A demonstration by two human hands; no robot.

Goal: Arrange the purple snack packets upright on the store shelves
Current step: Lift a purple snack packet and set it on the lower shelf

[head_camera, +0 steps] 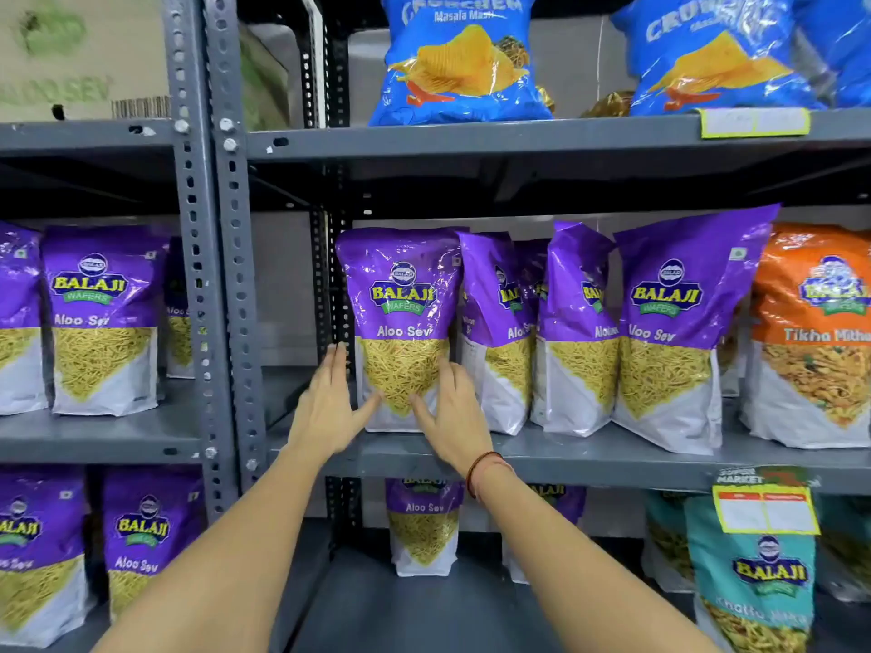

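A purple Aloo Sev packet [400, 299] stands upright at the left end of the middle shelf [589, 457]. My left hand [327, 402] lies flat against its lower left side, thumb on the front. My right hand [455, 417] presses its lower right front, fingers spread. To its right stand more purple packets [579, 332], leaning against each other, the last one [669, 332] tilted. More purple packets stand on the left rack [103, 318] and on the lower shelves [424, 525].
Orange Tikha Mitha packet [815, 341] stands at the right end of the middle shelf. Blue chip bags [462, 63] fill the top shelf. A teal packet [754, 582] and a yellow price tag [766, 509] are lower right. Grey slotted uprights [226, 275] divide the racks.
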